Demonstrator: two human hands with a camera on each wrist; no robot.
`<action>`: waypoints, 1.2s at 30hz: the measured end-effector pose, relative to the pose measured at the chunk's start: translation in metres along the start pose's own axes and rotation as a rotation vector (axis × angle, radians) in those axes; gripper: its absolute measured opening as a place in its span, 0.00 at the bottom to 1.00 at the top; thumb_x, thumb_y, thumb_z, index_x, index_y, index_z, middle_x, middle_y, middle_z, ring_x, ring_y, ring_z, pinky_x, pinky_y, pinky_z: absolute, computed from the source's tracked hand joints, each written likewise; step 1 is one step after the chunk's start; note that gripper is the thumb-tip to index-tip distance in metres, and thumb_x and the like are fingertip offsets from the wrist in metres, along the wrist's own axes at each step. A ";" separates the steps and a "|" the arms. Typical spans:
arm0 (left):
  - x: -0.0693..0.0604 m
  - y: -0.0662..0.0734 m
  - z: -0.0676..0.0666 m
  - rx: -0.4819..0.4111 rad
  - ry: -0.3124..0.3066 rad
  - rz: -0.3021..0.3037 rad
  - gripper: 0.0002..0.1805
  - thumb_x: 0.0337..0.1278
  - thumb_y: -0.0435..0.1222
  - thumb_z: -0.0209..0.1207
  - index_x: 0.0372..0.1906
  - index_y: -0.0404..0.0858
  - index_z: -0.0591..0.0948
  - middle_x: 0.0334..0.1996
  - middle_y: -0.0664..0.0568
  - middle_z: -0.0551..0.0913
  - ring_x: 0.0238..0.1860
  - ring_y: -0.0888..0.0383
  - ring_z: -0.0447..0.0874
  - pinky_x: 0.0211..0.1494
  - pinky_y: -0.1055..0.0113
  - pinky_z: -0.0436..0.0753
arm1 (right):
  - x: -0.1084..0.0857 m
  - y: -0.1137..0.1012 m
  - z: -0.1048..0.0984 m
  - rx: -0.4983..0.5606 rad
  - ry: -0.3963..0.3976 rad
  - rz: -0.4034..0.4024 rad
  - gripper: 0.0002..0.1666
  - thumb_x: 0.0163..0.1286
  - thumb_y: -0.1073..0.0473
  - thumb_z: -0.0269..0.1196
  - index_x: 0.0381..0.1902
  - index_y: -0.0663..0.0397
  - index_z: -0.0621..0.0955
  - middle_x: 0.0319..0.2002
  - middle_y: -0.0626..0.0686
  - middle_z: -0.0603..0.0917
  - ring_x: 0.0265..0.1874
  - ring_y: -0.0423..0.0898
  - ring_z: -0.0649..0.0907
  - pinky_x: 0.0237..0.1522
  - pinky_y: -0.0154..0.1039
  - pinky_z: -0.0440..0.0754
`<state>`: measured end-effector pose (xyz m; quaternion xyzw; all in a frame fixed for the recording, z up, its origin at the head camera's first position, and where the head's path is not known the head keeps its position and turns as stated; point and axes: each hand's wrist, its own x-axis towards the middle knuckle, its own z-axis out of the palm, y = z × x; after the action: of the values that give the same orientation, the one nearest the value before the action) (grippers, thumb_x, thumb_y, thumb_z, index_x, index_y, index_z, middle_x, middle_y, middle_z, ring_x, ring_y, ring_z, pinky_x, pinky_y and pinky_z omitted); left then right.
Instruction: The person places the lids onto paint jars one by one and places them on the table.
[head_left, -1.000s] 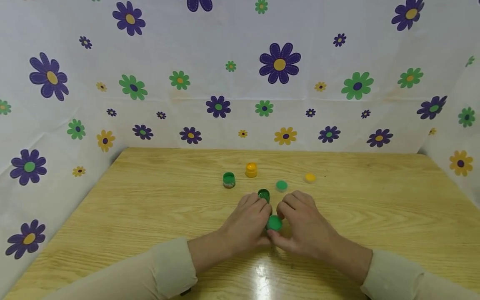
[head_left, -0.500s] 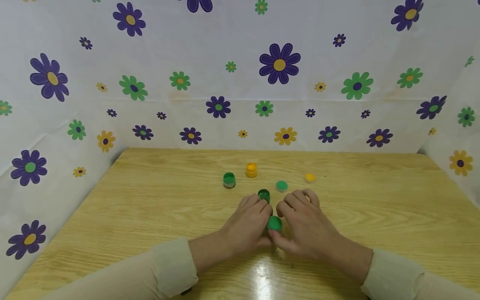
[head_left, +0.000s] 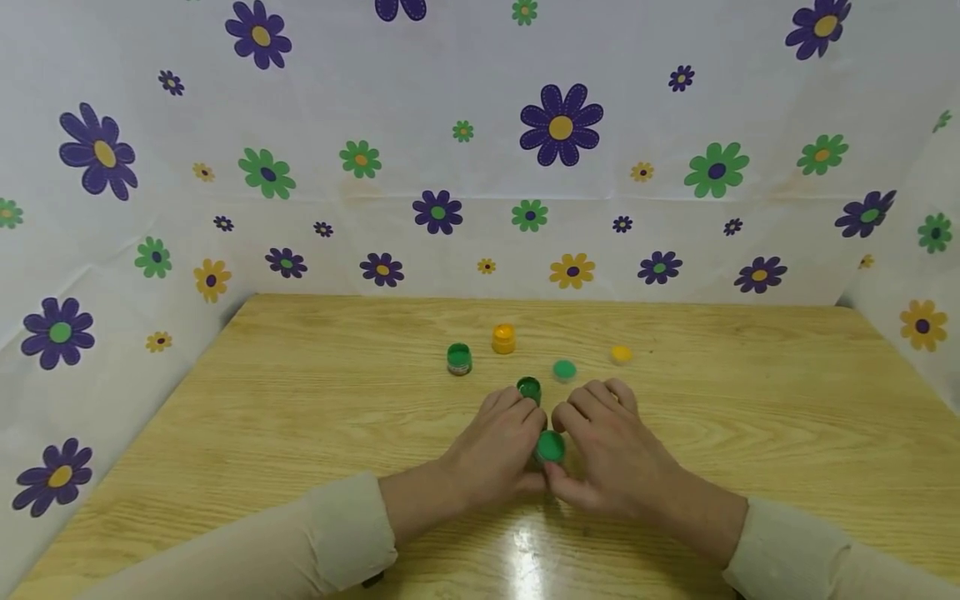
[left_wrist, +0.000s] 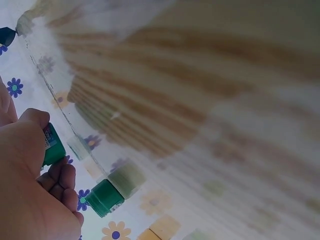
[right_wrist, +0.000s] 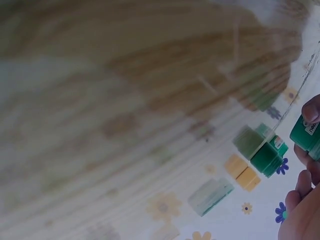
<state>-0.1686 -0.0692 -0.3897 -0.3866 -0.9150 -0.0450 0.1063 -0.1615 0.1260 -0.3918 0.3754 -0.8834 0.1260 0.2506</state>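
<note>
Midway between the left and right edges of the table, well in from its back edge, a small green jar is topped by a pale green lid. Both the left hand and the right hand grip it, the right thumb at the near rim. The step seems to be loosening that lid; next calls for steady left fingers and an upward prise. Just beyond the left fingers stands an open dark-green jar; nearer the back edge, another green pot, a yellow pot, a loose green cap and a yellow cap.
</note>
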 end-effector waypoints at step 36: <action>0.000 0.002 -0.002 0.031 0.018 0.000 0.27 0.50 0.62 0.67 0.37 0.42 0.78 0.32 0.59 0.75 0.39 0.59 0.65 0.52 0.65 0.67 | -0.001 0.000 -0.001 0.037 -0.041 0.030 0.15 0.55 0.44 0.64 0.34 0.45 0.76 0.33 0.43 0.72 0.39 0.44 0.71 0.50 0.47 0.61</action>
<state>-0.1670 -0.0679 -0.3876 -0.3844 -0.9146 -0.0343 0.1206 -0.1609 0.1272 -0.3909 0.3694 -0.8913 0.1382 0.2238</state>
